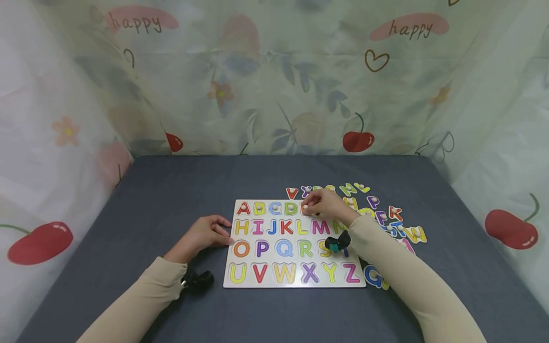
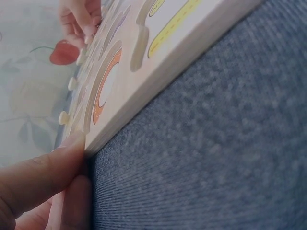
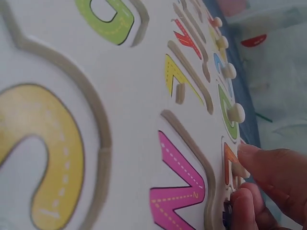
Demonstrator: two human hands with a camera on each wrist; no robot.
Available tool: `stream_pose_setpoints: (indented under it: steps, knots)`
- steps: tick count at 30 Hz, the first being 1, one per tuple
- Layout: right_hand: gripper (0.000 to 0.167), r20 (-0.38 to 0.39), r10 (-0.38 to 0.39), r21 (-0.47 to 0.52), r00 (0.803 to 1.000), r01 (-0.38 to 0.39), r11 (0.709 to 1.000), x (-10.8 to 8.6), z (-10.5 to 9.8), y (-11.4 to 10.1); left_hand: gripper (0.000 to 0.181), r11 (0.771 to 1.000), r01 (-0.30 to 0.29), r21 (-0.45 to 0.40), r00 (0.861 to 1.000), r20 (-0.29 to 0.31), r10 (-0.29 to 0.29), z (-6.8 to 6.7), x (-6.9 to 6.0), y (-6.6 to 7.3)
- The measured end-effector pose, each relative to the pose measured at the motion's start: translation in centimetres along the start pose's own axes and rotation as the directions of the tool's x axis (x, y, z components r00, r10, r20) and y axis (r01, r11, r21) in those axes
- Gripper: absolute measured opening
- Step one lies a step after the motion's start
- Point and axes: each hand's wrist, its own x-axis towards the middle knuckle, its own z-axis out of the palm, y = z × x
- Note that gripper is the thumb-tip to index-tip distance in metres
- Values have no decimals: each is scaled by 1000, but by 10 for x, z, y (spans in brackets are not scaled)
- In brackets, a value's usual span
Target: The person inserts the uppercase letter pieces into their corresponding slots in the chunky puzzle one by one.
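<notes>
A white alphabet puzzle board point(image 1: 229, 281) lies on the dark cloth in the head view. My left hand point(image 1: 208, 232) grips its left edge, the thumb point(image 2: 72, 143) on top and a finger against the side. Along the top row, the knobbed letters A point(image 1: 243, 208), B, C and D point(image 1: 290, 208) sit in their recesses. Right of D, my right hand point(image 1: 328, 206) pinches an orange letter piece point(image 3: 230, 160) by its pale knob, which shows between thumb and fingers in the right wrist view. Much of that piece is hidden by the fingers.
Loose knobbed letters lie behind and right of the board, among them V point(image 1: 292, 192), K point(image 1: 395, 212), W point(image 1: 415, 234) and G point(image 1: 372, 276). Some overlap, and my right forearm covers part of them. Printed curtains point(image 1: 266, 95) enclose the table's back and sides.
</notes>
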Motion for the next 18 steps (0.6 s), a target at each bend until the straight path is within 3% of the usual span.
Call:
stream_pose_setpoints:
  steps: [7,18]
  knots:
    - [31,-47,-44,35,998,46,998,-14,-18,3,48,1000,6,-4,1000,7,-6,1,0,-1]
    - [44,-166,-54,121,985,75,990,-46,-71,21,49,1000,-2,0,1000,8,2,-1,-1,-1]
